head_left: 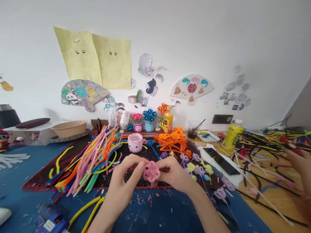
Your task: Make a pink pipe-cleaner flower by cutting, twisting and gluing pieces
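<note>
Between my two hands is a pink pipe-cleaner flower (152, 171) with rounded looped petals. My left hand (128, 176) pinches its left side with thumb and fingers. From the other side, the fingers of my right hand (172, 173) close on its right edge. Just beyond the hands stands a small pink pipe-cleaner pot (135, 143) with dark eye dots. A fan of loose colourful pipe cleaners (90, 158) lies left of my left hand. Purple and yellow pipe-cleaner flowers (199, 170) lie to the right of my right hand, and orange pipe-cleaner pieces (172, 140) are heaped behind it.
A blue glue gun (52, 222) lies front left by yellow pipe cleaners (88, 212). Finished potted flowers (149, 120) and an orange bottle (168, 120) line the wall. To the right are a phone (221, 161), a yellow bottle (232, 136) and another person's blurred hand (302, 166).
</note>
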`<state>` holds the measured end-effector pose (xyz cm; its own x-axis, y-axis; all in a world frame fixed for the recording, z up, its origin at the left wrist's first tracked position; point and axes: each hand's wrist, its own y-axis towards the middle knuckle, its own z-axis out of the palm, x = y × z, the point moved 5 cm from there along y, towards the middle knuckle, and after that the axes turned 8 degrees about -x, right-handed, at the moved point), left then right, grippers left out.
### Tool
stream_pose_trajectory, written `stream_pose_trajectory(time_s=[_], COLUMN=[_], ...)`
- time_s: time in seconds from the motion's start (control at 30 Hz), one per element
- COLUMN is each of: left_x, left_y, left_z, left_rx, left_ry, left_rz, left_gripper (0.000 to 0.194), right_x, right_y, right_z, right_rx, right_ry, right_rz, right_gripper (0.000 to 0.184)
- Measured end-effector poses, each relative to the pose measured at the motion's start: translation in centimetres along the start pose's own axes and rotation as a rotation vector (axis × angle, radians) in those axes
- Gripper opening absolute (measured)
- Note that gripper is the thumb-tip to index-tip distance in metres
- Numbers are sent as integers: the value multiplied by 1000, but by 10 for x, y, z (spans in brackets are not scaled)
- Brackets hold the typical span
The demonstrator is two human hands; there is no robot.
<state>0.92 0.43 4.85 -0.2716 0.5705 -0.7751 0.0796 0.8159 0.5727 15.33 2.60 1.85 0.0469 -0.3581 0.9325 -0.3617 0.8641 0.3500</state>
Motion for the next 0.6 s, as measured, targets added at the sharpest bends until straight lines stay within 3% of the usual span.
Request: stream_pose_trajectory(time_s=[0.13, 0.6], left_x=[7, 10], left_y=[-1, -1], left_z=[2, 2], left_rx=[34, -1], left_ry=[6, 181], left_rz=[-3, 20], left_gripper=[23, 19], right_x=[-2, -3], right_y=[0, 2], right_z=[1, -2], right_rx=[50, 29], right_ry=[-15, -220], right_rz=[10, -54], right_gripper=[33, 16])
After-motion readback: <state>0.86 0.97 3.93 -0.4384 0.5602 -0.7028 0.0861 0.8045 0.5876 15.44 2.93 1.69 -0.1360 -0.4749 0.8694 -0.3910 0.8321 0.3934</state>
